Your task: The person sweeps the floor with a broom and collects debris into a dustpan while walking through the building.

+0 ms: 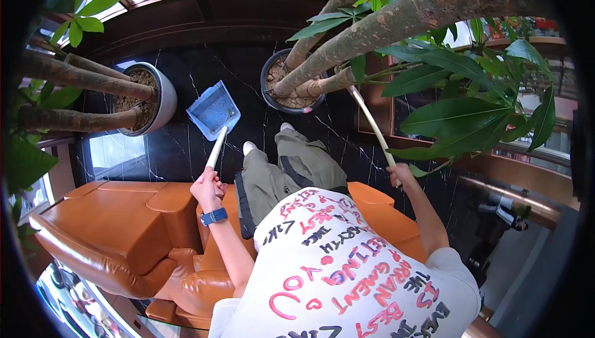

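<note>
My left hand (208, 187), with a blue watch at the wrist, is closed around the pale handle of a blue plastic dustpan (211, 110). The pan lies on the black floor between two potted trees, and a small bit of debris shows near its handle end. In my right hand (400, 174) is a long pale stick (374, 124), likely a broom handle. Its far end passes behind the trunk of the right-hand tree, so whatever is on that end is hidden.
A white pot (168, 101) with thick trunks stands at left. A dark-rimmed pot (294, 109) stands ahead, its trunks (395, 31) and leaves (458, 124) reaching over the right side. Orange leather seats (121, 226) are close behind. Windows line the far wall (158, 26).
</note>
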Action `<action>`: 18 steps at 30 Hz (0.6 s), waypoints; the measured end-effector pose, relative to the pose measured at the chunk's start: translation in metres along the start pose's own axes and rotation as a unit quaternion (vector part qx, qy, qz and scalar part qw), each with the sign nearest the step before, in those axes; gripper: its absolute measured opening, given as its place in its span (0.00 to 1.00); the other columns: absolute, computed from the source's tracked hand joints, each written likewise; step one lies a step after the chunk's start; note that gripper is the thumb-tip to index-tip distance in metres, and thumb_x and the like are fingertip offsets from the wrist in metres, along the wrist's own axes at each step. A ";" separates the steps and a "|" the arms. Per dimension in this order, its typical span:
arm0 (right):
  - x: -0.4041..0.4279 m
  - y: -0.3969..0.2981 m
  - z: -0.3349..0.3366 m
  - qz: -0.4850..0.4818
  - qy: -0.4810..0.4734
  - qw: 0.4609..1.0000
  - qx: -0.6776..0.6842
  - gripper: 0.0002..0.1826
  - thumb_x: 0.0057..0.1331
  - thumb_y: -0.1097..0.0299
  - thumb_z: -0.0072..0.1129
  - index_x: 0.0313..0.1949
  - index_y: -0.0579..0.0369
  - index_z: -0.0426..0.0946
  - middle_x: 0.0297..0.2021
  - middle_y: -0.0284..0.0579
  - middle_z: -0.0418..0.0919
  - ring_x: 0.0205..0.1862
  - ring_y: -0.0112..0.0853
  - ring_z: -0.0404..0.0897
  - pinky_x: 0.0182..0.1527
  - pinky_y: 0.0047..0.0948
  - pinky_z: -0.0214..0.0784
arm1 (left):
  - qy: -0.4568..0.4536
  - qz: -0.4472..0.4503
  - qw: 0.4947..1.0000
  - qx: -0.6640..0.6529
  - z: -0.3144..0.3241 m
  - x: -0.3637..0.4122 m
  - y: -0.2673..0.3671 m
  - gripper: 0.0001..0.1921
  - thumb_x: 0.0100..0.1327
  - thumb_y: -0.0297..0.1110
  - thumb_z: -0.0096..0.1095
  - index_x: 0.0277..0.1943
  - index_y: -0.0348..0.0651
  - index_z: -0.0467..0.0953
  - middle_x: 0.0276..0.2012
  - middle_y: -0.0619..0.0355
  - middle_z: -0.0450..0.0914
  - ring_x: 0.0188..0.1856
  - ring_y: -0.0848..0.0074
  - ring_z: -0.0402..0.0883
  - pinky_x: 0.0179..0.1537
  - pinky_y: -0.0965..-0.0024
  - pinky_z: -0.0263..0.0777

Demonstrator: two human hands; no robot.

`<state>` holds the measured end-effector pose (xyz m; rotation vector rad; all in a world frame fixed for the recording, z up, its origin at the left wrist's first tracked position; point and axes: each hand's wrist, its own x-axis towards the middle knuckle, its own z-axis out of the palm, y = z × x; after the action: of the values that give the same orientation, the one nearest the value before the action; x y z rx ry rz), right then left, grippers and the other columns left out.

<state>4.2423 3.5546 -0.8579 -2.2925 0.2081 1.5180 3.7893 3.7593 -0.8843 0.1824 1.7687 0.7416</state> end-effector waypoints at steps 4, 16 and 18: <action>0.065 -0.016 -0.019 -0.153 0.032 0.979 -0.127 0.09 0.50 0.71 0.51 0.17 0.58 0.64 0.06 0.36 0.62 0.06 0.24 0.62 0.07 0.23 0.49 | -0.015 -0.001 1.000 0.000 0.005 0.005 -0.009 0.08 0.47 0.25 0.54 0.17 0.34 0.66 0.12 0.60 0.64 0.09 0.82 0.62 0.08 0.78 0.59; 0.149 -0.049 -0.014 -0.150 0.131 0.914 -0.354 0.11 0.50 0.66 0.53 0.19 0.58 0.64 0.08 0.37 0.63 0.08 0.24 0.63 0.07 0.23 0.52 | 0.005 0.021 1.000 -0.016 -0.030 0.024 -0.035 0.10 0.49 0.31 0.55 0.20 0.34 0.68 0.12 0.62 0.64 0.09 0.84 0.61 0.08 0.80 0.56; 0.183 -0.042 -0.022 -0.132 0.130 0.938 -0.292 0.11 0.51 0.65 0.53 0.19 0.57 0.64 0.08 0.38 0.64 0.07 0.25 0.63 0.07 0.23 0.53 | 0.003 0.039 0.999 -0.009 -0.029 0.028 -0.037 0.09 0.49 0.31 0.56 0.21 0.33 0.68 0.12 0.62 0.63 0.09 0.84 0.61 0.08 0.81 0.54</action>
<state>4.3485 3.5999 -1.0076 -2.8287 -0.5369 1.2453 3.7630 3.7318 -0.9235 0.2383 1.7673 0.8149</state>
